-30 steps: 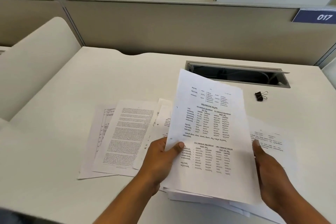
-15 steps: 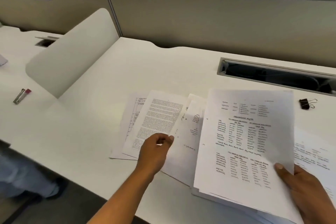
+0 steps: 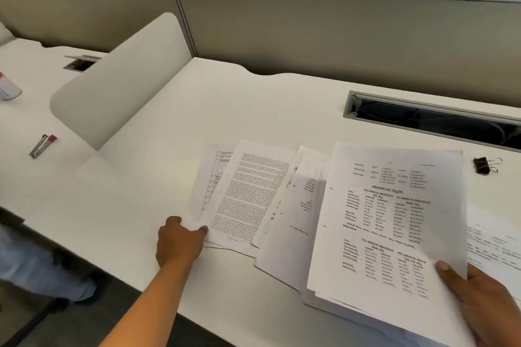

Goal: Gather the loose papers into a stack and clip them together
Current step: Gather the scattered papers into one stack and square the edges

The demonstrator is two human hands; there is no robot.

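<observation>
Printed white sheets lie fanned across the white desk [image 3: 174, 149]. My right hand [image 3: 485, 298] holds a gathered stack of papers [image 3: 394, 220] at its lower right corner, thumb on the top sheet. My left hand [image 3: 179, 242] is at the lower left corner of the leftmost loose sheets [image 3: 248, 194], thumb and fingers pinching their edge. Between them lie more loose sheets [image 3: 293, 222], partly under the stack. Another sheet [image 3: 490, 248] lies under the stack to the right. A black binder clip [image 3: 484, 165] sits on the desk beyond the stack's upper right corner.
An open cable slot [image 3: 439, 121] runs along the back right of the desk. A curved white divider [image 3: 118, 87] separates the neighbouring desk, where a small red-capped metal object [image 3: 42, 144] and a white bottle [image 3: 8, 87] lie. Grey partition walls stand behind. The desk's front edge is near my arms.
My left hand let go of the stack and reached left to the corner of the leftmost sheets. My right hand now holds the stack alone. The view swung left.
</observation>
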